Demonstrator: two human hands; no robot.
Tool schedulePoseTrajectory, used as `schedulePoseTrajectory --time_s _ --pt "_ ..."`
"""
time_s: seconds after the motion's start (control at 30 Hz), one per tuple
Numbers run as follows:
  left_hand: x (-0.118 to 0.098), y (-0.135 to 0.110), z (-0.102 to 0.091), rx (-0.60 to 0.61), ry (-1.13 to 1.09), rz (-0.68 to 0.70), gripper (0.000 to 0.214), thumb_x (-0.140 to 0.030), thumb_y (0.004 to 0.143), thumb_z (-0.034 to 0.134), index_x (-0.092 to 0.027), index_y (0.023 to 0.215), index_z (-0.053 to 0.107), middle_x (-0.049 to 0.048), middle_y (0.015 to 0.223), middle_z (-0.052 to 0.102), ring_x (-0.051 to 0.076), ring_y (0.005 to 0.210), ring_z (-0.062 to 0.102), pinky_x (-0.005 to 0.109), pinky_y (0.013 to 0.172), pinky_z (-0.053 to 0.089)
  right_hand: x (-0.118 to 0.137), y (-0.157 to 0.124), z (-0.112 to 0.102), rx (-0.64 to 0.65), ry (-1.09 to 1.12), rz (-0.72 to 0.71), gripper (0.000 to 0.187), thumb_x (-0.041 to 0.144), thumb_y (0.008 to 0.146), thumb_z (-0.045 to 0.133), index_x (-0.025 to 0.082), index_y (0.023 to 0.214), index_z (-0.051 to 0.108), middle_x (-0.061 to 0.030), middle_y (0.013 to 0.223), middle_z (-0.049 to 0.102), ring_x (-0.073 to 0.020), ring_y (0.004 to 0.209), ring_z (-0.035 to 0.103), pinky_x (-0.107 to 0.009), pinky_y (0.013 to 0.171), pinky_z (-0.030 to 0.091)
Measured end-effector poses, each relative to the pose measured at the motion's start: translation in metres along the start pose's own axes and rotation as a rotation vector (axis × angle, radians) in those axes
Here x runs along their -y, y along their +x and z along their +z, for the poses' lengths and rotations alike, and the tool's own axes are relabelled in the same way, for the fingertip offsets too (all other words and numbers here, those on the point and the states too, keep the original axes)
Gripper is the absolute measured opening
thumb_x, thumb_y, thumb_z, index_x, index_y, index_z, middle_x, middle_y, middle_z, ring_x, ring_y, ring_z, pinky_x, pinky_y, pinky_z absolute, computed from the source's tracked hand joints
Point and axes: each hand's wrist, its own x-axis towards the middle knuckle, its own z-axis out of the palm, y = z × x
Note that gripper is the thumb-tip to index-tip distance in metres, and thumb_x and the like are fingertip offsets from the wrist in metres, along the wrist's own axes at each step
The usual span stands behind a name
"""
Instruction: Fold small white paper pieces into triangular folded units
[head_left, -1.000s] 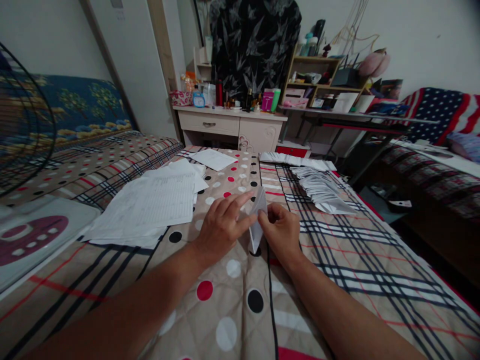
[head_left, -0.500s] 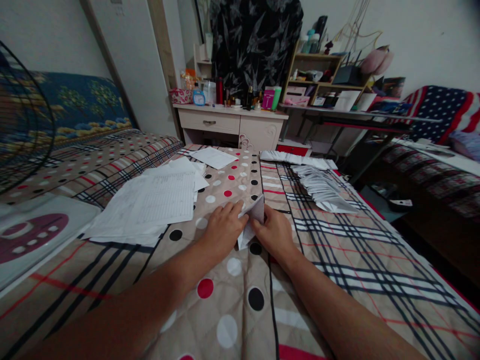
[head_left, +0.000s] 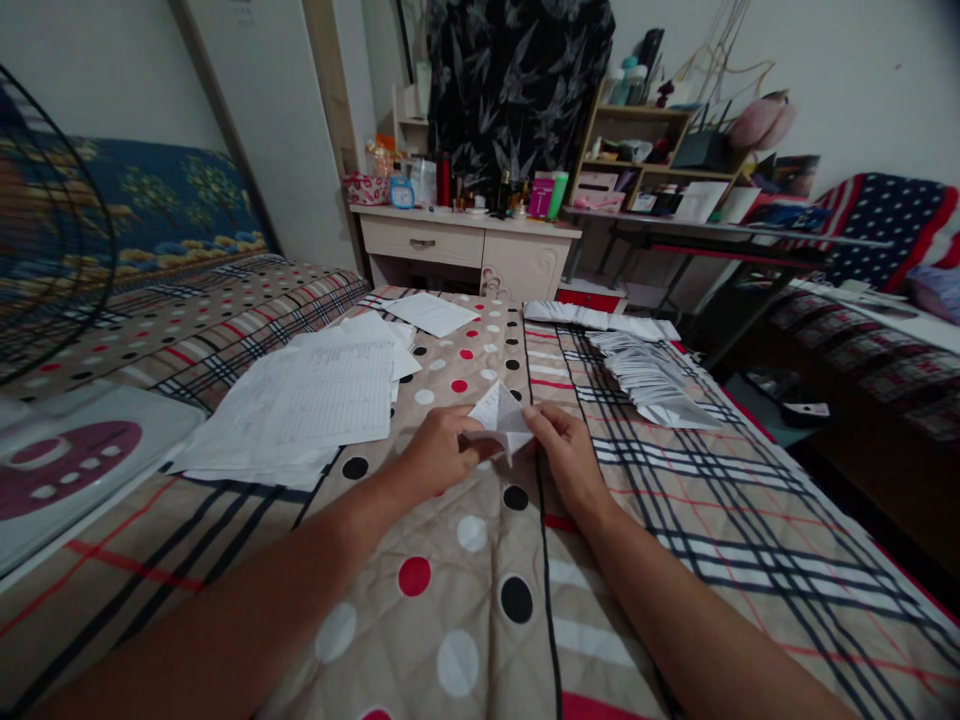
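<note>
A small folded white paper point(head_left: 501, 416) lies between my two hands on the dotted and plaid quilt point(head_left: 480, 600). My left hand point(head_left: 439, 452) pinches its left side with curled fingers. My right hand point(head_left: 568, 452) grips its right edge with thumb and fingers. The paper forms a small pointed shape, tilted up slightly off the quilt.
A pile of printed white sheets point(head_left: 315, 400) lies to the left, a single sheet point(head_left: 429, 313) further back. Rows of folded papers point(head_left: 645, 375) lie at the right rear. A fan point(head_left: 45, 260) stands at far left; a cluttered desk point(head_left: 465, 245) and shelves stand behind the bed.
The paper has gone from standing upright to a flatter, smaller folded shape. Both hands have closed in on it and shifted slightly forward.
</note>
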Motion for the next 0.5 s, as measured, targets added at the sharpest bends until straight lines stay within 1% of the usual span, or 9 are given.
schedulePoseTrajectory --time_s 0.07,0.1,0.13,0.17,0.23,0.3,0.33,0.4,0.5 --pt "0.001 0.000 0.001 -0.026 -0.111 -0.084 0.016 -0.024 0.077 0.066 -0.014 0.066 0.069 0.0044 0.070 0.063 0.014 0.061 0.056 0.024 0.055 0.042 0.003 -0.003 0.000 -0.041 0.062 -0.086 0.027 0.043 0.084 0.057 0.019 0.089 0.067 -0.0030 0.081 0.064 -0.0163 0.072 0.055 -0.027 0.065 0.043" --pt "0.002 0.000 0.002 -0.030 -0.168 -0.128 0.018 -0.028 0.076 0.067 -0.013 0.066 0.069 0.0040 0.068 0.063 0.014 0.058 0.054 0.024 0.053 0.041 0.004 -0.004 0.000 -0.046 0.079 -0.125 0.028 0.043 0.083 0.060 0.020 0.099 0.067 -0.0042 0.093 0.065 -0.0172 0.079 0.057 -0.027 0.070 0.044" --pt "0.003 0.000 0.002 -0.024 -0.224 -0.168 0.019 -0.031 0.075 0.068 -0.013 0.067 0.068 0.0034 0.065 0.062 0.013 0.056 0.053 0.023 0.051 0.040 0.004 -0.005 0.001 -0.035 0.084 -0.152 0.031 0.041 0.081 0.064 0.022 0.105 0.066 -0.0049 0.101 0.065 -0.0180 0.085 0.057 -0.028 0.073 0.045" --pt "0.004 0.000 0.002 -0.008 -0.277 -0.199 0.020 -0.032 0.073 0.069 -0.013 0.067 0.068 0.0027 0.063 0.061 0.013 0.054 0.052 0.023 0.050 0.040 0.004 -0.005 0.002 -0.012 0.081 -0.167 0.034 0.040 0.078 0.068 0.023 0.107 0.066 -0.0052 0.105 0.065 -0.0185 0.088 0.058 -0.028 0.074 0.045" --pt "0.006 -0.001 0.001 0.041 -0.349 -0.233 0.021 -0.033 0.069 0.071 -0.012 0.066 0.066 0.0012 0.060 0.059 0.011 0.051 0.050 0.022 0.049 0.039 0.002 -0.005 0.003 0.068 0.089 -0.140 0.030 0.038 0.075 0.072 0.021 0.100 0.069 -0.0054 0.099 0.067 -0.0192 0.086 0.058 -0.029 0.074 0.045" --pt "0.007 -0.001 0.001 0.075 -0.357 -0.241 0.024 -0.034 0.066 0.073 -0.012 0.065 0.064 -0.0002 0.058 0.057 0.010 0.049 0.047 0.021 0.047 0.037 -0.001 -0.004 0.004 0.149 0.120 -0.070 0.024 0.041 0.078 0.070 0.018 0.086 0.072 -0.0052 0.086 0.068 -0.0182 0.078 0.058 -0.029 0.071 0.045" --pt "0.007 -0.001 0.000 0.073 -0.349 -0.241 0.025 -0.034 0.066 0.074 -0.012 0.067 0.064 -0.0005 0.058 0.056 0.009 0.049 0.046 0.020 0.046 0.036 -0.003 -0.003 0.004 0.171 0.141 -0.036 0.025 0.042 0.079 0.068 0.017 0.078 0.071 -0.0044 0.079 0.067 -0.0169 0.072 0.057 -0.029 0.067 0.044" --pt "0.005 -0.001 0.000 0.027 -0.322 -0.241 0.027 -0.035 0.066 0.074 -0.012 0.076 0.065 -0.0002 0.062 0.058 0.009 0.052 0.047 0.020 0.046 0.036 -0.006 -0.002 0.004 0.182 0.181 0.015 0.029 0.043 0.080 0.067 0.016 0.069 0.069 -0.0027 0.069 0.063 -0.0141 0.063 0.053 -0.027 0.061 0.041" --pt "0.002 0.000 0.001 -0.043 -0.262 -0.243 0.030 -0.035 0.070 0.070 -0.011 0.088 0.066 0.0006 0.069 0.060 0.011 0.057 0.049 0.021 0.050 0.037 -0.010 -0.001 0.004 0.185 0.231 0.073 0.029 0.044 0.078 0.069 0.016 0.070 0.070 -0.0021 0.067 0.062 -0.0137 0.060 0.051 -0.027 0.059 0.041"
